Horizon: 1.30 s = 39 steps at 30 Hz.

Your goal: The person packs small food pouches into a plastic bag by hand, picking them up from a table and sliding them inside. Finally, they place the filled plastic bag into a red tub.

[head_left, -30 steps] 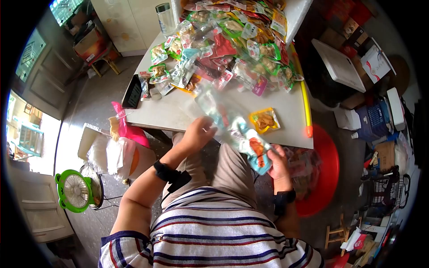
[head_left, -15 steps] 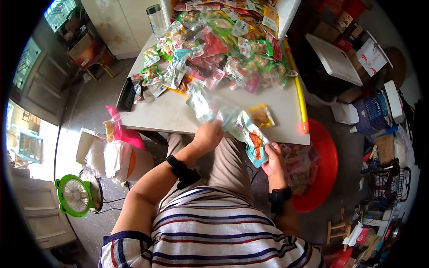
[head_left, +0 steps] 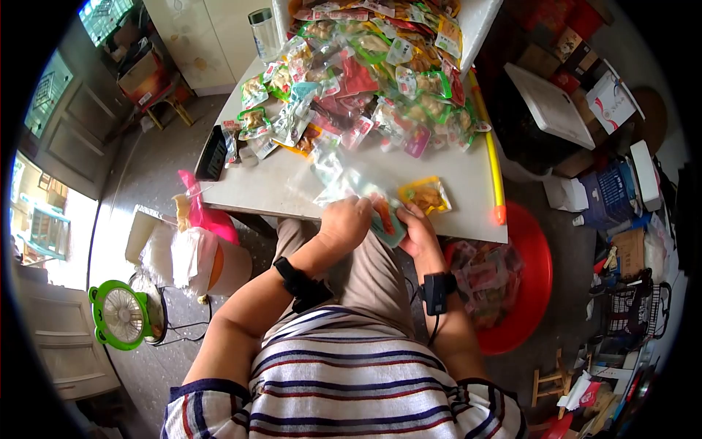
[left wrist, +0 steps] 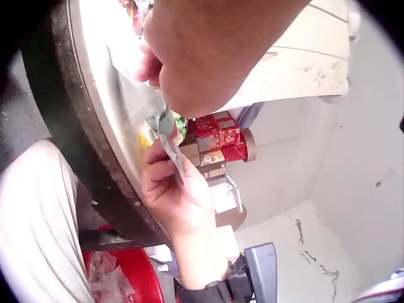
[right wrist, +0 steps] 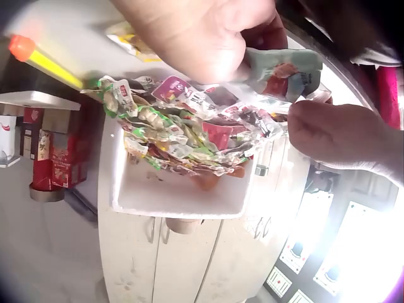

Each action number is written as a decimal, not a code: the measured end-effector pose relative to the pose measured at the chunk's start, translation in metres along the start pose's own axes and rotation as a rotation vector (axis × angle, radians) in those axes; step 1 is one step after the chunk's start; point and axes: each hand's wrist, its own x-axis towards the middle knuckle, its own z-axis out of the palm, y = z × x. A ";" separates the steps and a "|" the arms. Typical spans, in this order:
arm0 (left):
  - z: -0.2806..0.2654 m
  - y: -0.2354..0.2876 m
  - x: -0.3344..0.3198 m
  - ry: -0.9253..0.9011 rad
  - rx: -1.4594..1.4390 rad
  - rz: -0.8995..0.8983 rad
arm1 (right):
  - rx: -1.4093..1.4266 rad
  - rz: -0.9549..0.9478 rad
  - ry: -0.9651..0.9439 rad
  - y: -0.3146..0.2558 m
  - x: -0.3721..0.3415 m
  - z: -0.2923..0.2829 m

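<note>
A pale blue snack packet (head_left: pixel 385 222) with an orange-brown food picture is between both hands, over the table's front edge. My right hand (head_left: pixel 420 233) grips its right side, thumb along it. The left hand (head_left: pixel 347 223) has its fingers curled and pinches a clear plastic bag (head_left: pixel 330 174) at the packet's left end; the bag stretches away over the table. In the right wrist view the packet (right wrist: pixel 287 74) reaches from the right hand (right wrist: pixel 196 41) towards the left hand (right wrist: pixel 334 136). A yellow packet (head_left: pixel 426 194) lies on the table just beyond the right hand.
Many sealed snack packets (head_left: pixel 358 80) are heaped at the table's back, spilling from a white foam box (head_left: pixel 479 33). A yellow stick (head_left: pixel 488 154) lies along the right edge. Below right stands a red basin (head_left: pixel 537 293) with packets inside. A black phone-like object (head_left: pixel 212 155) lies left.
The right hand has moved left and inward with the blue packet, bringing it up to the left hand. The left hand has moved slightly right and now pinches plastic at the packet's end.
</note>
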 end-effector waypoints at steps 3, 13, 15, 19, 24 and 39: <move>-0.015 0.006 -0.004 0.045 -0.116 0.077 | -0.078 0.010 -0.026 0.008 0.015 0.005; 0.007 -0.008 -0.013 0.103 -0.131 0.087 | -0.731 -0.029 0.095 -0.004 -0.008 0.004; 0.010 -0.010 -0.013 0.116 -0.079 0.114 | -0.701 -0.056 0.098 0.002 -0.001 0.003; 0.013 -0.014 -0.013 0.127 -0.017 0.143 | -0.626 -0.159 0.073 0.020 0.016 0.021; 0.011 -0.022 -0.017 0.066 -0.040 0.158 | -0.686 -0.107 0.011 0.023 0.020 0.025; -0.033 -0.086 0.013 0.149 -0.140 0.386 | -0.901 -0.445 0.204 0.021 0.019 -0.002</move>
